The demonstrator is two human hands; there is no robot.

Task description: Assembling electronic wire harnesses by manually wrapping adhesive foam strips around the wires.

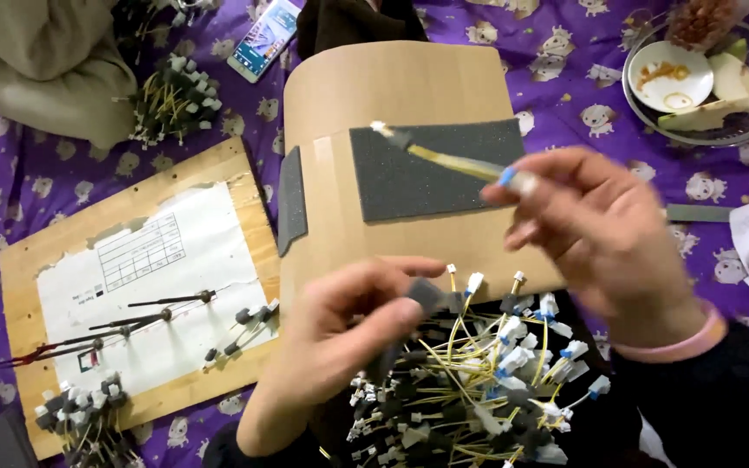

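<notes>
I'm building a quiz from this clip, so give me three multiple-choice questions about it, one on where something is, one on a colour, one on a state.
1. Where is the phone?
A. beyond the curved cardboard sheet, on its left
B. on the wooden board
C. in the bowl

2. What colour is the wristband on the right hand?
A. green
B. pink
C. black

3. What is the left hand doing?
A. resting flat
B. pinching a small dark piece
C. holding the phone

Answers: A, it lies on the purple cloth there; B, the band is pink; B, thumb and fingers close on the piece.
</notes>
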